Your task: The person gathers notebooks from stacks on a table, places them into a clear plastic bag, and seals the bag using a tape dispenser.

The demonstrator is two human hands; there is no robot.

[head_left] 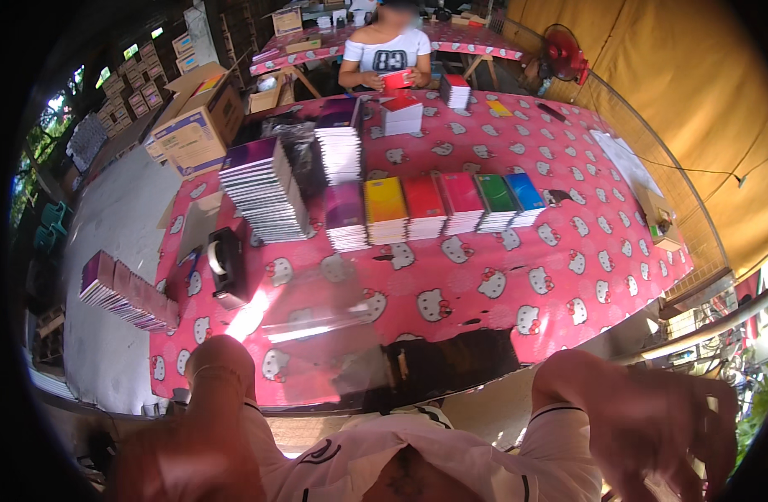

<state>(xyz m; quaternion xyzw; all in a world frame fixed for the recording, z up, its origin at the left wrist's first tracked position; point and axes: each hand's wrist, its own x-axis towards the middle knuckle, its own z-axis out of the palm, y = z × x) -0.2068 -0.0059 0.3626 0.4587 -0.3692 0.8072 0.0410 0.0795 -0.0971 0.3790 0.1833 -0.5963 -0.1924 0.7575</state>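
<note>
My left hand (174, 456) is low at the left, blurred, its fingers not clear. At the lower right my right hand (652, 418) hangs off the table's near side, slightly smeared, with its fingers apart and nothing visible in them. Between them, clear plastic sheets (317, 309) lie at the table's near edge. Beyond is a row of spiral notebook stacks: purple (344, 219), yellow (385, 213), red (425, 209), pink (465, 205), green (496, 203) and blue (526, 201). A black tape dispenser (227, 263) stands to the left.
A tall purple notebook stack (265, 192) and another stack (339, 151) rise behind. A leaning row of notebooks (128, 293) is at far left. Across the pink patterned tablecloth (501, 322) a person (388, 54) holds a red notebook. A cardboard box (200, 121) stands back left.
</note>
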